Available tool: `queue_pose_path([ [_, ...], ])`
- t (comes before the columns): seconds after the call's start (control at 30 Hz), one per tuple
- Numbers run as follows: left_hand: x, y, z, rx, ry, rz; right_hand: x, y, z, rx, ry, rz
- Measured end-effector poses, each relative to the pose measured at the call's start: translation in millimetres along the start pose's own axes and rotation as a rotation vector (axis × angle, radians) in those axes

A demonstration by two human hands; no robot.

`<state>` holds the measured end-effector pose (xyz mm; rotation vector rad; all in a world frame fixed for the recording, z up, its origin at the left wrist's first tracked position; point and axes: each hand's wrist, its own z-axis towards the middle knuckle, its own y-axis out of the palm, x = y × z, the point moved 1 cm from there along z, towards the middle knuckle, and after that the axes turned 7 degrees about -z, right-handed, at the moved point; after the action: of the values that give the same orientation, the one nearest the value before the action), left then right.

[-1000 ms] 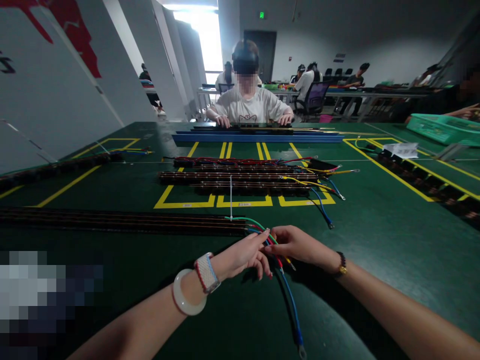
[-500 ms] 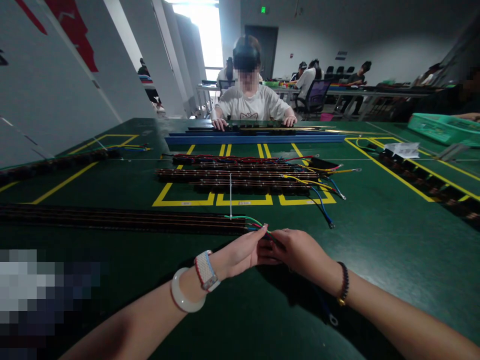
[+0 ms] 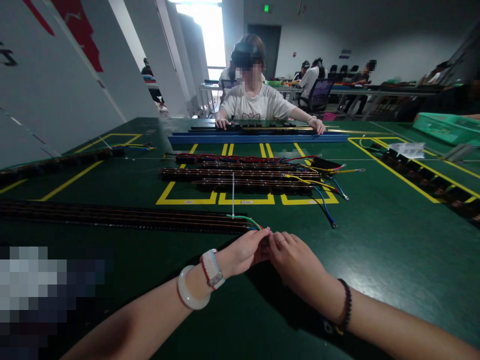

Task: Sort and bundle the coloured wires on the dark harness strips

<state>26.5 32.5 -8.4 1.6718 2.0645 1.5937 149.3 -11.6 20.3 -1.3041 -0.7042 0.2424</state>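
Observation:
A bundle of thin wires [image 3: 252, 221], green, red and blue, runs from the right end of a long dark bar strip [image 3: 150, 218] to my fingers. My left hand [image 3: 245, 252] is closed on the bundle, thumb on top. Against its fingertips, my right hand [image 3: 294, 257] is closed with fingers bent around the same wires, which its back mostly hides. A ring terminal [image 3: 327, 327] shows dimly below my right wrist. Near the strip's end a white cable tie [image 3: 233, 197] stands upright with its long tail pointing up.
Beyond the strip, several dark bar assemblies [image 3: 240, 174] with coloured leads lie over yellow tape outlines. A co-worker [image 3: 253, 102] sits across the table behind blue rails [image 3: 258, 138]. More assemblies [image 3: 423, 172] lie right, near a green basket [image 3: 448, 129]; another [image 3: 60, 162] lies left.
My right hand has turned, its fingers now closer over the wires at my left fingertips. The co-worker's one hand has slid outward along the rails. The view has shifted slightly.

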Motion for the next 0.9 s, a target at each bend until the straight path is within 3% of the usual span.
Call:
queue_pose_path([
  [0.2, 0, -2.0, 1, -0.067, -0.034, -0.025, 36, -35, 1, 0.001, 0.085, 0.370],
  [0.3, 1, -3.3, -1, -0.136, -0.029, -0.030, 44, -46, -1, 0.001, -0.019, 0.454],
  [0.4, 1, -5.8, -1, -0.150, -0.022, -0.013, 40, -46, -4, 0.000, -0.240, 0.423],
  [0.5, -1, -6.8, -1, -0.119, -0.027, 0.018, 35, -41, -5, -0.038, -0.352, 0.381],
  [0.9, -1, -6.5, 4, -0.118, -0.040, -0.024, 41, -35, 0, -0.040, -0.370, 0.346],
])
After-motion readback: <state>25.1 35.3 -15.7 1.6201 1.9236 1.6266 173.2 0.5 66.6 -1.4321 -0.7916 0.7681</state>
